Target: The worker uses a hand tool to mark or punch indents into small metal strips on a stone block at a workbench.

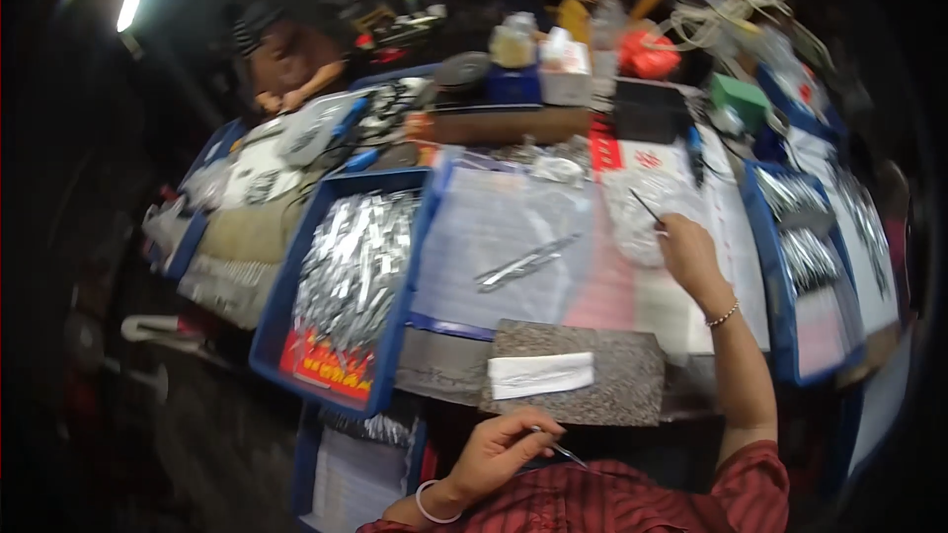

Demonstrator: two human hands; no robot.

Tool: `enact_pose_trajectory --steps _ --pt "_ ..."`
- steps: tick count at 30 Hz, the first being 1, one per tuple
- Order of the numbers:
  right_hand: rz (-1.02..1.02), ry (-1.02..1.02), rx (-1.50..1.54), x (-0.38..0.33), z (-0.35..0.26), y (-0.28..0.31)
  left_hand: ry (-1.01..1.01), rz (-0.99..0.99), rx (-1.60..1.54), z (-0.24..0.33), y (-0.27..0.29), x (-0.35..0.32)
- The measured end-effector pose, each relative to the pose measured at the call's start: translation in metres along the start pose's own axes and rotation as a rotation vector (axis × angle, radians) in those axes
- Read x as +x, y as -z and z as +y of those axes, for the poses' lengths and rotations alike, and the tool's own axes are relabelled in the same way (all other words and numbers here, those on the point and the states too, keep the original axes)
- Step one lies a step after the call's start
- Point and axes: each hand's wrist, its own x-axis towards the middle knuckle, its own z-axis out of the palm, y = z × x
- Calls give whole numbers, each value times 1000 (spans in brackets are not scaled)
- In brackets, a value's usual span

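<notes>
My left hand (506, 452) is closed at the near edge, pinching a slim silver metal piece (567, 453) that points down to the right. Farther off on the right, my right hand (691, 255) grips a thin dark stick-like tool (645, 204), its tip over a crumpled clear plastic bag (632, 227). Just beyond my left hand lies a speckled stone-like slab (627, 375) with a folded white cloth or paper strip (541, 375) on it. A few slender silver pieces (528, 263) rest on a plastic-covered sheet (464, 281) in the middle.
A blue tray (262, 350) full of shiny metal pieces (355, 262) stands left of the sheet. Another blue tray (785, 355) with silver bundles is at the right. Boxes, bags and a coil of pale cord (736, 10) crowd the back. Another person (286, 64) works at the far left.
</notes>
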Motion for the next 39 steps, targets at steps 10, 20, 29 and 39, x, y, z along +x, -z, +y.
enact_pose_trajectory --steps 10,20,29,39 --pt "-82 151 -262 30 11 -34 23 24 29 -6 3 -21" --pt "235 35 422 10 -26 16 17 -21 69 -11 -14 -8" --pt "-313 -425 1442 -118 -121 84 89 8 -79 -19 -27 2" --pt "-376 -371 1313 -164 -128 54 102 78 -33 -24 -30 12"
